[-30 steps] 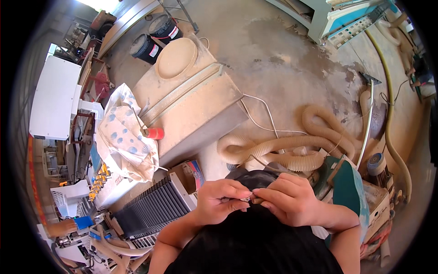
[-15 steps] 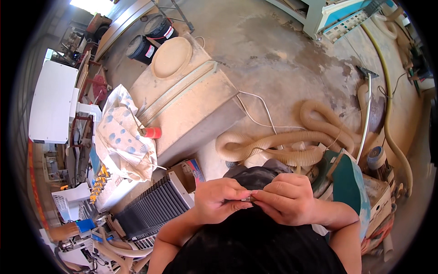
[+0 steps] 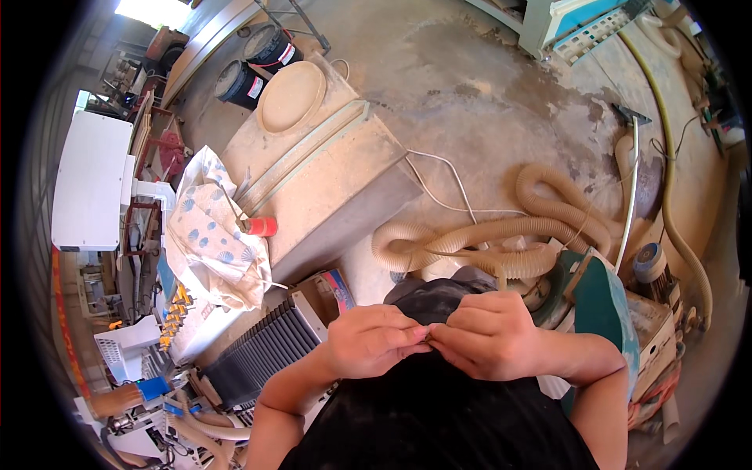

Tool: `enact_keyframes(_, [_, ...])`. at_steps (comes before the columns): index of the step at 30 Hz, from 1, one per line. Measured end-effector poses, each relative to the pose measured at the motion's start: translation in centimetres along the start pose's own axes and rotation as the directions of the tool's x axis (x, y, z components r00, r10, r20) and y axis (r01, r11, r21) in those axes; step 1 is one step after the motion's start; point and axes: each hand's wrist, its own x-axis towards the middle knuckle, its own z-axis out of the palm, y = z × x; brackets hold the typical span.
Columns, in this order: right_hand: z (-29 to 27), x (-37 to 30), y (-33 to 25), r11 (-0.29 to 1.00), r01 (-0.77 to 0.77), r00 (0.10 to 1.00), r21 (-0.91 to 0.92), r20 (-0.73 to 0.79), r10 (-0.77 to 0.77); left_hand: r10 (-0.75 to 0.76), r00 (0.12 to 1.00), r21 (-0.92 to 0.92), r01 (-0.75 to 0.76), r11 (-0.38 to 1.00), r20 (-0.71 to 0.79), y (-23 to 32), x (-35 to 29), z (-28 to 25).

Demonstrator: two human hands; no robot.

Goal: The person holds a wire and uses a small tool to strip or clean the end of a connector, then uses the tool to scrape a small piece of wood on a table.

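In front of my black shirt, my left hand (image 3: 374, 340) and my right hand (image 3: 487, 335) meet fingertip to fingertip. Both are closed in a pinch on one small metal piece (image 3: 428, 338). Only a sliver of it shows between the thumbs and forefingers, so its kind cannot be made out. Below the hands and just beyond them is dark, dusty cloth over my legs (image 3: 439, 296).
A dusty grey-tan cabinet (image 3: 337, 180) stands ahead, bearing a patterned cloth (image 3: 211, 235) and a red roll (image 3: 262, 226). Black bellows (image 3: 258, 348) lie at the left. A ribbed hose (image 3: 501, 235) coils on the floor, near a green machine cover (image 3: 601, 305) at the right.
My fingertips have closed more tightly together, covering most of the small metal piece that showed before. The left hand has shifted slightly left, and the view has tilted a little.
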Motion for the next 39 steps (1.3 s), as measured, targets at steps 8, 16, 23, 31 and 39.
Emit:
enact_keyframes(8, [-0.6,0.7,-0.2,0.938,0.262,0.965,-0.229,0.087,-0.248,-0.061,0.998,-0.117,0.064,0.991,0.022,-0.1,0.0,-0.3])
enact_keyframes(16, [-1.1,1.6,0.8,0.954,-0.222,0.954,0.202,0.248,0.17,0.197,0.963,0.208,-0.234,0.95,0.184,-0.3,0.5,-1.3])
enact_keyframes(23, [-0.2,0.9,0.5,0.863,-0.451,0.882,0.228,0.259,0.393,-0.463,0.883,-0.235,0.468,0.852,0.083,0.0,-0.5,-1.1])
enact_keyframes(31, [2.3,1.2,0.5,0.911,-0.405,0.89,0.071,0.258,0.376,-0.606,0.764,-0.429,0.634,0.643,0.221,-1.9,-2.5,-0.5])
enact_keyframes(39, [6.1,5.0,1.0,0.909,-0.406,0.89,0.092,0.268,0.37,-0.666,0.706,-0.863,0.47,0.186,0.241,-4.2,-6.7,-2.1])
